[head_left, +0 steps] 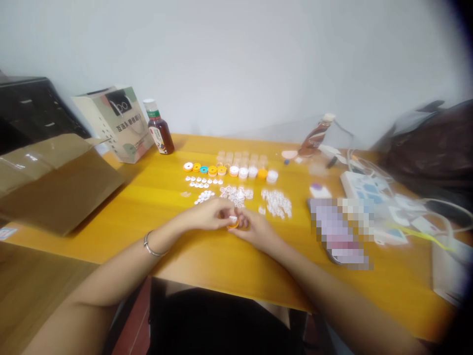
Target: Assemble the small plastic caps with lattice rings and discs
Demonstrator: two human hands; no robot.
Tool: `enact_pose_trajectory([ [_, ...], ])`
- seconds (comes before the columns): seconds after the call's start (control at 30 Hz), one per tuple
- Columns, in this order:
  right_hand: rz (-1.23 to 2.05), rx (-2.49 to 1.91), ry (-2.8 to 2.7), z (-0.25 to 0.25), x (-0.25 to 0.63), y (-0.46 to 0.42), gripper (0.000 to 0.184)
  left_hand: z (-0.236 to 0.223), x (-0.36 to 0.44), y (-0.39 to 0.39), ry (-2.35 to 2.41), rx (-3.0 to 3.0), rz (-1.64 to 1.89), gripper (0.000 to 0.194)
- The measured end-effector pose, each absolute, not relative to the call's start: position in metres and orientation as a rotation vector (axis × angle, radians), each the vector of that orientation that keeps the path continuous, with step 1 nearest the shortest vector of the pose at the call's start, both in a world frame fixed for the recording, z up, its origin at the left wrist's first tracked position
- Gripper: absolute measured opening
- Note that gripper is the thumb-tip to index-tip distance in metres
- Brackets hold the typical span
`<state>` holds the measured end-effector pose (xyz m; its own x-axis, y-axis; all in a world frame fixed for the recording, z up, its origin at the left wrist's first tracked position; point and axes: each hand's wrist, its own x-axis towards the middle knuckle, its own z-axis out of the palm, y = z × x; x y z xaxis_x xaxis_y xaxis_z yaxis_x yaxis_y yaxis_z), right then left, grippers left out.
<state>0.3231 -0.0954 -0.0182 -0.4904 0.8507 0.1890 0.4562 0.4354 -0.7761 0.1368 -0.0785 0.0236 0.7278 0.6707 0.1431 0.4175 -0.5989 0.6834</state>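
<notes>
Near the front of the table my two hands meet around a small orange ring-shaped cap (233, 225) with a white part on top. My right hand (257, 230) is closed around the cap from the right side. From the left, my left hand (210, 215) pinches at the white part, its fingertips partly hidden. Just beyond lie small white discs (204, 197), a pile of white ring-like pieces (236, 195) and a pile of translucent pieces (278, 203). Farther back runs a row of round caps in white, orange and teal (204, 169), with clear cups (242, 159) behind.
An open cardboard box (55, 182), a paper bag (125, 125) and a dark red bottle (160, 130) stand at left. To the right are a phone (338, 231), a brown drink bottle (316, 138), power strips with cables (364, 190) and a dark bag (432, 143).
</notes>
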Motion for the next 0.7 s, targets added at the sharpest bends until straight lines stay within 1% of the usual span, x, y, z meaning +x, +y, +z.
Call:
enact_pose_trajectory([
  [0.17,0.913,-1.095,-2.103,-0.017,0.322,-0.097,0.018,0.021,0.137,-0.076,0.848,2.296,0.508,0.010],
  [0.4,0.754,-1.080,-2.170,-0.022,0.321,-0.094,0.020,0.026,0.138,-0.079,0.881,2.311,0.425,0.008],
  [0.53,0.720,-1.021,-2.191,-0.024,0.324,-0.092,0.016,0.030,0.139,-0.084,0.888,2.335,0.439,0.007],
  [0.63,0.724,-1.007,-2.160,-0.023,0.324,-0.093,0.016,0.033,0.137,-0.086,0.832,2.259,0.441,0.010],
  [0.7,0.810,-1.025,-2.096,-0.020,0.324,-0.095,0.017,0.034,0.136,-0.085,0.811,2.206,0.504,0.018],
])
